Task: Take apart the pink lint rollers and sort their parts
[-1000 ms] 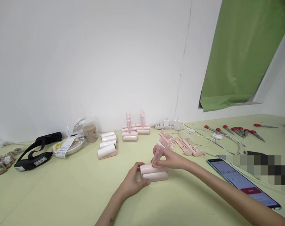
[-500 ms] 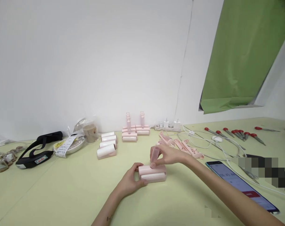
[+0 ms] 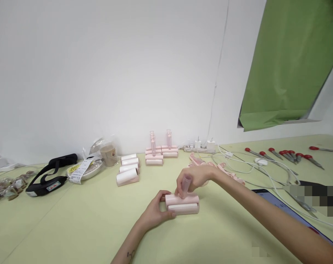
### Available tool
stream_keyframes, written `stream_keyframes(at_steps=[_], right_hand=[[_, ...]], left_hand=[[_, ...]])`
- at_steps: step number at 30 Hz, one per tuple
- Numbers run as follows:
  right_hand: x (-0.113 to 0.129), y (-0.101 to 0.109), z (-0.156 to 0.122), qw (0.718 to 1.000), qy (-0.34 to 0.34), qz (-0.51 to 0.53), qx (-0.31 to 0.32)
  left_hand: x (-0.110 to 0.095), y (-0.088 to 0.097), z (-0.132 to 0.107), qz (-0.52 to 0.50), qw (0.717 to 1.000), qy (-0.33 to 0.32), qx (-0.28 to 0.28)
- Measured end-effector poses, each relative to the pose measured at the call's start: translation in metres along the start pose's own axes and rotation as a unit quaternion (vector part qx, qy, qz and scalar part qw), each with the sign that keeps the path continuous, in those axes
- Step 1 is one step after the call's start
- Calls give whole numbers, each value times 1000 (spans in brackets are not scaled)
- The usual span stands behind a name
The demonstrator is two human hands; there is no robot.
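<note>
A pink lint-roller head (image 3: 182,204) with a white roll in it lies on the pale green table (image 3: 73,223). My left hand (image 3: 155,212) grips its left end. My right hand (image 3: 195,178) is closed round a translucent pink handle (image 3: 185,185) and holds it upright, its lower end on top of the roller head. Just behind my right hand lie loose pink handle parts (image 3: 229,173).
Towards the wall stand assembled pink rollers (image 3: 161,154), white refill rolls (image 3: 128,168), a cup in a plastic bag (image 3: 107,154) and a black strap device (image 3: 49,176). Red-handled screwdrivers (image 3: 284,154), white cables (image 3: 265,172), a power strip (image 3: 199,147) and a phone (image 3: 278,205) lie right.
My right hand has brought the pink handle from a tilt to upright, down onto the roller head. My left hand kept its grip. The camera view shifted slightly.
</note>
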State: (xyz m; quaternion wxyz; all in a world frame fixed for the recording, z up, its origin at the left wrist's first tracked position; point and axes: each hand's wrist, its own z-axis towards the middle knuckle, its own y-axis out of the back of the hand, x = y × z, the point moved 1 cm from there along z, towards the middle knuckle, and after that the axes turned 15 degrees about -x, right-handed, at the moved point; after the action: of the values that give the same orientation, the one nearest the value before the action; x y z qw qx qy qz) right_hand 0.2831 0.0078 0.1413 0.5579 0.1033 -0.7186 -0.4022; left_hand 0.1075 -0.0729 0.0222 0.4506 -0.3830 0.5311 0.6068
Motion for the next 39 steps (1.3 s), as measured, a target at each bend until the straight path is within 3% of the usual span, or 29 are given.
stream_keyframes(at_steps=[6, 11, 13, 16, 19, 23, 26, 29, 31, 34, 39], right_hand=[[-5, -20, 6, 994, -50, 25, -93], [-24, -23, -17, 980, 19, 96, -173], [-44, -11, -34, 956, 26, 101, -275], [-83, 10, -56, 878, -78, -43, -470], [-112, 18, -63, 826, -151, -138, -525], [-125, 14, -54, 797, -191, -170, -547], [-118, 13, -50, 789, -189, -158, -563], [-93, 14, -51, 789, -159, -119, -582], [-67, 10, -49, 806, -115, -57, -578], [-30, -5, -38, 846, 5, 135, -515], [-3, -23, -23, 874, 47, 118, -470]], left_hand=[[-2, -1, -1, 0, 1000, -7, -4], [4, 2, -4, 30, 1000, -2, 4], [6, 6, -1, 38, 999, 15, 1], [-7, 12, 13, 8, 997, -7, -71], [-39, 5, 30, -67, 990, -71, -106], [-73, -29, 45, -142, 985, -84, -42], [-70, -54, 51, -201, 979, -22, -4], [-58, -64, 56, -226, 974, 19, -25], [-54, -65, 56, -231, 972, 22, -35], [-56, -65, 56, -237, 970, 35, -43], [-59, -67, 56, -234, 969, 49, -56]])
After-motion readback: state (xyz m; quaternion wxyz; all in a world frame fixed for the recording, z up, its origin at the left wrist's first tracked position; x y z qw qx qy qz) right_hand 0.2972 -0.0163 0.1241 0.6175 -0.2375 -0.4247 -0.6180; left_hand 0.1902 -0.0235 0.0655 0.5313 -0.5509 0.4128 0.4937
